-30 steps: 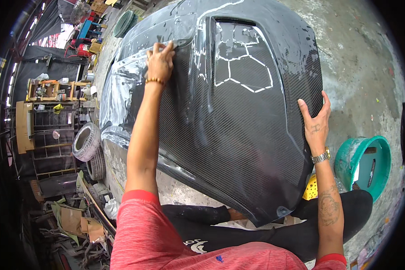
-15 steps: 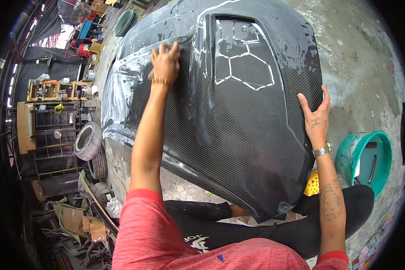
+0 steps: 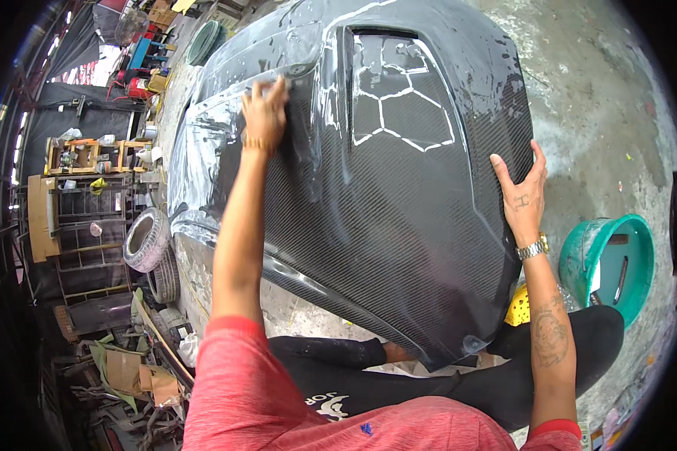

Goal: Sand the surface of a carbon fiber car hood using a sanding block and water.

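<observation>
A large dark carbon-fibre car hood fills the middle of the view. It is wet and glossy, with whitish smears on its left side and white honeycomb-shaped lines in the recessed panel. My left hand, a beaded bracelet at its wrist, presses on the hood left of the raised centre. Its fingers are bent and slightly blurred; what lies under them is hidden. At the hood's right edge my right hand, with a metal watch, grips the rim, thumb on top and fingers along the outer side.
A green basin with dark sticks in water stands at the right, beside a yellow perforated object. Tyres, a metal rack and a scrap heap line the left. My black-trousered legs flank the hood's near end.
My left hand has slid slightly left and nearer to me over the hood. My right hand keeps its grip on the edge. The whole view has shifted a little.
</observation>
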A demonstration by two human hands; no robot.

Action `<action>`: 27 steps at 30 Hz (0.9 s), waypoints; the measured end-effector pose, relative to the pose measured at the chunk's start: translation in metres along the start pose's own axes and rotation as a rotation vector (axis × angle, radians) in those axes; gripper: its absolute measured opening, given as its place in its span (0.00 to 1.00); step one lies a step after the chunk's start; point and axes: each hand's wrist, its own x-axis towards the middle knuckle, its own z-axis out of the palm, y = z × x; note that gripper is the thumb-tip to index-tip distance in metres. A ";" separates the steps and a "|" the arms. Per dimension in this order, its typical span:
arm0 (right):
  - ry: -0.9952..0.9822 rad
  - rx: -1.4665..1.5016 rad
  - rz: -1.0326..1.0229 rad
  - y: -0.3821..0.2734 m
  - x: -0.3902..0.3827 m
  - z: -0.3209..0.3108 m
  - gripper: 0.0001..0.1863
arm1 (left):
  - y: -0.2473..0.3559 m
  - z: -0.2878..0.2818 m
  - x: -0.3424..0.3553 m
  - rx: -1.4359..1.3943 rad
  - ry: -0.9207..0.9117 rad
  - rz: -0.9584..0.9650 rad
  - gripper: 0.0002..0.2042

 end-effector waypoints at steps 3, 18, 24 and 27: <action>0.027 -0.032 0.024 0.007 0.003 -0.013 0.49 | 0.057 -0.015 -0.107 -0.131 -0.079 0.021 0.29; 0.016 -0.053 0.022 0.012 0.006 -0.017 0.48 | 0.076 -0.013 -0.131 -0.138 -0.011 0.003 0.23; -0.001 -0.043 0.008 0.007 0.007 -0.013 0.48 | 0.028 0.002 -0.048 -0.140 0.110 -0.031 0.19; -0.026 0.024 -0.022 0.002 0.007 0.006 0.48 | -0.028 0.010 -0.013 -0.172 0.209 -0.239 0.16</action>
